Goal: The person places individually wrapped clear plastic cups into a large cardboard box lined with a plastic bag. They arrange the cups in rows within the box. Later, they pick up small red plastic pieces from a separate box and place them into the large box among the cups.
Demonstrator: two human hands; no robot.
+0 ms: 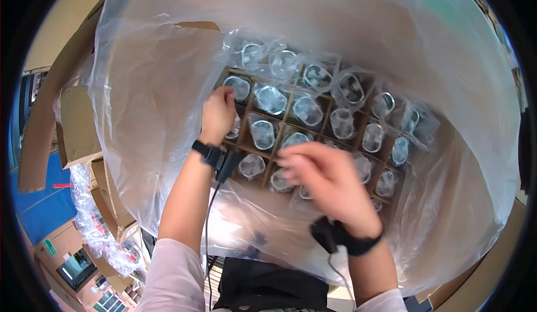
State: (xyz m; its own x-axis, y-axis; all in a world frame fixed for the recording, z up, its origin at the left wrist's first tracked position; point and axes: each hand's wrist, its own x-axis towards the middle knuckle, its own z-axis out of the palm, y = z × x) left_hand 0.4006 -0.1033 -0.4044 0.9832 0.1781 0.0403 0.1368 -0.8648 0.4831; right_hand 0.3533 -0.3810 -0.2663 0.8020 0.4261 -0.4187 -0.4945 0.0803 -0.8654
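Note:
Shiny metal parts with round rims, each in a clear plastic bag, stand in rows in a cardboard divider grid (286,129); their exact kind is unclear. My left hand (219,111) is at the grid's left side, fingers curled at the edge of a bagged metal part (239,88). Whatever those fingers hold is hidden. Over the near middle of the grid hovers my right hand (330,177), its fingers bent and smeared by motion, above several bagged parts. Another bagged part (262,134) sits in its cell between the two hands.
A large clear plastic liner (447,77) lines the box and drapes over its walls. Cardboard flaps (78,124) rise at the left, beside crumpled clear plastic bags (99,222). A cable (208,222) runs from my left wrist strap; my right wrist strap has one too.

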